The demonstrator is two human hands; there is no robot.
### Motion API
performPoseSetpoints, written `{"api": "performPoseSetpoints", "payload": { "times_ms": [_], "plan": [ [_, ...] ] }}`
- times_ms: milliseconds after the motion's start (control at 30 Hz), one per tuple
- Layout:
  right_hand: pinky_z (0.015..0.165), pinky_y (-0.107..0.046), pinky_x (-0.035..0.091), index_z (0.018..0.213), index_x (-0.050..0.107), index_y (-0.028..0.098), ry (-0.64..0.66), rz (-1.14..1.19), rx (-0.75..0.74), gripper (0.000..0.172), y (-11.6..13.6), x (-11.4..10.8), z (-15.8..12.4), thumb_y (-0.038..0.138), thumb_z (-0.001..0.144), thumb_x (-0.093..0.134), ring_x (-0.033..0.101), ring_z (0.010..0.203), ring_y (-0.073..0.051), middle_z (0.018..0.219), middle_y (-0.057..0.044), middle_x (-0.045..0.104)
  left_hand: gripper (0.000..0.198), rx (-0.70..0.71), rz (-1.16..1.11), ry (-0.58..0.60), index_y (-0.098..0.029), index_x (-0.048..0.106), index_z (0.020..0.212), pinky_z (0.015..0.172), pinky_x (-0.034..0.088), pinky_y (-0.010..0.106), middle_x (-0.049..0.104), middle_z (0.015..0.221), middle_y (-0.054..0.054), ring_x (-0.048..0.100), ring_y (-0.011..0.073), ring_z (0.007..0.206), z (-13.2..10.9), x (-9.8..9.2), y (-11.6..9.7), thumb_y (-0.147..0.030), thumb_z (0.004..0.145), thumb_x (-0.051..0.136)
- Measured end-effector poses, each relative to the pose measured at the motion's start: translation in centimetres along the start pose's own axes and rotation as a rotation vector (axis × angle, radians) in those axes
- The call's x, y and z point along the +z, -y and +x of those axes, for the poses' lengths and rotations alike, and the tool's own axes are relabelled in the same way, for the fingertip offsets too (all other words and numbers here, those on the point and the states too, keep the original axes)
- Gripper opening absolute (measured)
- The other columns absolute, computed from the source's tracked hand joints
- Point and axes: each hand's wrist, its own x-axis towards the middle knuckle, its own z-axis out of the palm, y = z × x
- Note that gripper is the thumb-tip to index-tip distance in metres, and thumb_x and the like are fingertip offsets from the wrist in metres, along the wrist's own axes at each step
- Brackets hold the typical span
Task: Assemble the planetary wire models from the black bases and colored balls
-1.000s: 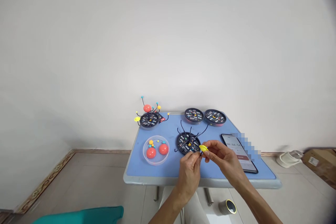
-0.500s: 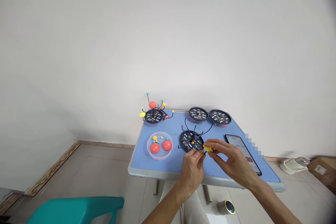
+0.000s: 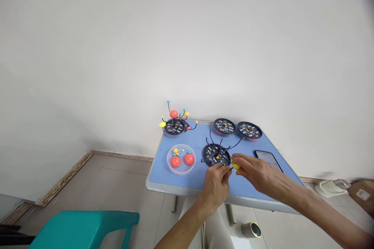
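Note:
My left hand (image 3: 215, 186) is closed, pinching a thin black rod (image 3: 232, 168) near its tip. This rod belongs to a black round base (image 3: 209, 151) printed with small pictures, from which several curved black arms (image 3: 235, 144) spread. In the fingers of my right hand (image 3: 255, 169) is a yellow disc-like piece (image 3: 235, 166), held at the rod's end; whether the rod sits inside it I cannot tell. To the left, a clear round tray (image 3: 181, 172) holds two red half-balls or balls (image 3: 175, 162) and several small yellow and blue balls (image 3: 175, 150).
A planet model (image 3: 173, 114) with coloured balls stands at the table's back left. Two round black-topped cases (image 3: 224, 126) sit at the back right. A phone (image 3: 267, 158) lies beyond my right wrist. A teal stool (image 3: 78, 227) and a can (image 3: 251, 230) are on the floor.
My right hand has rolled over the yellow piece, its forearm swinging out to the right and covering more of the phone. The left hand keeps its pinch. The whole view has shifted slightly.

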Motion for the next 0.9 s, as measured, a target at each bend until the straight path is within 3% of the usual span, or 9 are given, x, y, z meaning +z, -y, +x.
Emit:
{"api": "performPoseSetpoints", "payload": {
  "times_ms": [200,633,767,900],
  "plan": [
    [0.052,-0.024,0.036,0.089,0.053,0.022,0.151,-0.004,0.029,0.013,0.0,-1.1,1.0,0.020,0.094,0.042,0.052,0.058,-0.014,0.071,-0.001,0.059,0.025,0.003,0.007,0.023,-0.017,0.074,0.086,0.057,0.039,0.024,0.059,0.068,0.003,0.051,0.0126,0.059,0.1,-0.2,-0.3,-0.013,0.088,0.049],
    [0.052,-0.026,0.033,0.075,0.055,0.022,0.269,-0.011,0.187,0.017,1.2,-0.6,2.0,0.015,0.088,0.047,0.049,0.053,-0.014,0.064,0.000,0.058,0.026,0.006,0.088,0.015,-0.017,0.072,0.082,0.058,0.043,0.024,0.063,0.071,0.005,0.057,0.0143,0.061,-0.2,0.0,0.3,-0.010,0.086,0.048],
    [0.051,-0.027,0.036,0.085,0.057,0.023,0.280,-0.037,0.203,0.015,1.6,-0.5,2.0,0.020,0.090,0.044,0.053,0.054,-0.016,0.072,-0.002,0.062,0.026,0.006,0.118,0.001,-0.017,0.071,0.083,0.061,0.046,0.025,0.066,0.072,0.006,0.060,0.0161,0.064,-0.3,-0.1,0.1,-0.008,0.085,0.046],
    [0.054,-0.029,0.043,0.107,0.058,0.023,0.217,-0.087,0.153,0.020,0.1,0.5,0.9,0.031,0.092,0.047,0.061,0.060,-0.018,0.087,-0.006,0.068,0.024,-0.015,0.085,-0.031,-0.017,0.070,0.091,0.065,0.049,0.028,0.069,0.077,0.007,0.064,0.0184,0.069,-0.3,-0.3,-0.1,-0.013,0.088,0.047]
  ]
}}
